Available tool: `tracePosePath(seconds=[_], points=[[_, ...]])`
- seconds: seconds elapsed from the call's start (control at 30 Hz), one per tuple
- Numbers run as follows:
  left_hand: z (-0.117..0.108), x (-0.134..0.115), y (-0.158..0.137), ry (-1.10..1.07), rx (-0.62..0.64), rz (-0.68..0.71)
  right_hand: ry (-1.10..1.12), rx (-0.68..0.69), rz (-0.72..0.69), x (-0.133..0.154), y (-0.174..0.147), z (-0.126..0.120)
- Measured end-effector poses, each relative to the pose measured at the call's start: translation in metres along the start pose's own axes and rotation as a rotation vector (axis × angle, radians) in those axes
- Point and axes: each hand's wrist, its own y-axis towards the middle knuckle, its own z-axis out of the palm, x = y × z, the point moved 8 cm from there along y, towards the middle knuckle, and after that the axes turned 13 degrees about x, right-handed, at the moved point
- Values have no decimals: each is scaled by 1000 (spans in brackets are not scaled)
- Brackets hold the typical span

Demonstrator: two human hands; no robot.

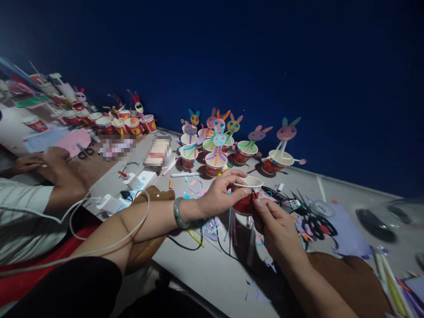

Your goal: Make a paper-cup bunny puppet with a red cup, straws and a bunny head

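Observation:
My left hand (pixel 220 194) grips a red paper cup (pixel 243 205) by its rim, thumb outside and fingers over the edge. At the near side of this cup my right hand (pixel 273 221) pinches a thin dark stick-like thing (pixel 254 194) against the rim; its kind is too small to tell. Beyond my hands stand several decorated red paper cups. The nearest cup (pixel 216 165) bears a light blue paper rabbit head (pixel 219 139) on purple straws, and a cup at the right (pixel 277 162) carries a pink-faced one with blue ears (pixel 286 132).
Black-handled scissors (pixel 319 227), clear tape (pixel 322 208), purple paper (pixel 351 229) and paper scraps lie at the right. A white power strip (pixel 141 185) with cables sits at the left; one cable crosses my left arm. A co-worker's arm (pixel 66 170) rests farther left, near more cups (pixel 134 127).

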Motion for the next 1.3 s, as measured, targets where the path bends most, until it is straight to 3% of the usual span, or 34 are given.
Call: tracePosePath(seconds=[0.13,0.23,0.5,0.63,0.73,0.83,1.3], points=[[-2,-2,3,3,24,-23,-111,3,-14,10,0,-6],[-5,-2,6,-15,57,-76,-324,16,-90,25,-1,-11],[-13,12,16,-191,100,-257,-926,-146,-381,60,-16,-31],[-11,16,17,-268,137,-317,-1280,-222,-494,62,-18,-30],[-8,16,16,-308,168,-337,-1501,-314,-693,67,-22,-21],[-5,15,15,-312,203,-344,-1576,-345,-821,69,-26,-12],[0,15,16,-269,313,-364,-1621,-237,-898,73,-30,1]])
